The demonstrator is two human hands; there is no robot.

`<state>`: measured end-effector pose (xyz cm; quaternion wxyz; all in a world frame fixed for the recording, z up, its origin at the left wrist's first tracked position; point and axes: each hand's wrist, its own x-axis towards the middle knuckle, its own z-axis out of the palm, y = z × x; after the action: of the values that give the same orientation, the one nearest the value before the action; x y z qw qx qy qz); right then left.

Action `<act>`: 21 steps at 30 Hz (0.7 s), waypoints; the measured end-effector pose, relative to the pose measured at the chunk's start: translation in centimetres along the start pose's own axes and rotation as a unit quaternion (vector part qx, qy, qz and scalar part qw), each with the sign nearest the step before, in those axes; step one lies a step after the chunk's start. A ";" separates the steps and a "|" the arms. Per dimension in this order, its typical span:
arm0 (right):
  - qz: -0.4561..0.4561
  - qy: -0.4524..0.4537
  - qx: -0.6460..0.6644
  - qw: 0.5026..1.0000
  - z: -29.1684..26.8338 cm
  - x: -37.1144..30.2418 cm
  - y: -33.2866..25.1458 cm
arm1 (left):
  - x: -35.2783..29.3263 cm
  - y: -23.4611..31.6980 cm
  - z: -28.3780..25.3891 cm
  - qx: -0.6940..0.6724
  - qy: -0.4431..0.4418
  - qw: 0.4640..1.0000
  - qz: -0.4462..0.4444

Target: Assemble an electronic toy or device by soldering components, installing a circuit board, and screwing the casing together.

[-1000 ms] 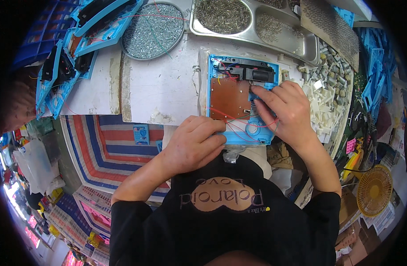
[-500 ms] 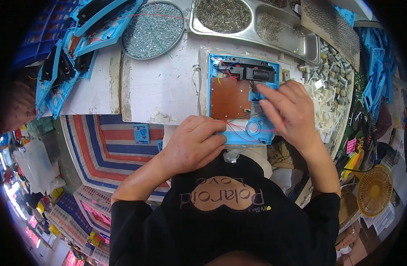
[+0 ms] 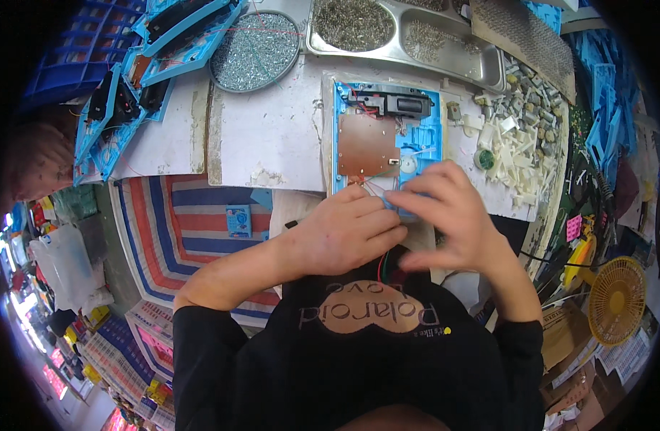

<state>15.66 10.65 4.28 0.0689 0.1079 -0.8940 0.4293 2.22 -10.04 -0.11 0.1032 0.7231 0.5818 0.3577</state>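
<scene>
A blue plastic casing (image 3: 337, 136) lies with its inside up on the white bench. It holds a brown circuit board (image 3: 366, 144), a black block-shaped part (image 3: 409, 105) along its far side and thin red and green wires. At the casing's near edge, my left hand (image 3: 355, 228) has its fingers curled together; whatever they grip is hidden. Red and green wires (image 3: 384, 264) hang below it. Close by on the right, my right hand (image 3: 448, 215) has its thumb and fingers spread, slightly blurred, fingertips beside the left hand's. Both hands cover the casing's near part.
Beyond the casing stand a round tray of small metal pieces (image 3: 255, 54) and a steel compartment tray (image 3: 494, 70). White plastic parts and small motors (image 3: 520, 144) heap up on the right, with a green round part (image 3: 483, 159). More blue casings (image 3: 103, 129) lie left.
My right hand has drawn back from inside the casing to its near edge. My left hand has shifted right, next to it. The view has shifted slightly.
</scene>
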 end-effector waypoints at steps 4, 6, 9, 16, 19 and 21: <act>-0.002 -0.007 -0.184 0.983 3.7 -1.7 0.9 | -3.7 -0.5 -0.6 0.029 0.109 0.990 -0.087; 0.022 0.003 -0.197 0.980 5.5 -0.1 -0.6 | -4.9 -0.6 0.4 0.057 0.164 0.966 -0.191; 0.011 0.040 -0.190 0.981 7.6 1.1 -1.0 | -6.0 0.9 0.2 0.103 0.065 0.957 -0.263; 0.015 0.088 -0.186 0.979 9.4 1.6 -0.5 | -7.4 1.1 -0.2 -0.084 -0.129 0.974 -0.164; 0.019 0.087 -0.196 0.977 9.9 1.4 -0.2 | -6.0 0.0 -4.0 -0.120 -0.139 0.957 -0.225; 0.015 0.077 -0.185 0.980 9.5 1.4 -0.3 | -4.8 -0.6 -2.7 -0.081 -0.029 0.976 -0.201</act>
<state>14.13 2.82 -1.08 0.1493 0.0465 -0.9516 0.2646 -0.26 -14.93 -0.38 0.2477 0.5906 0.6811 0.3548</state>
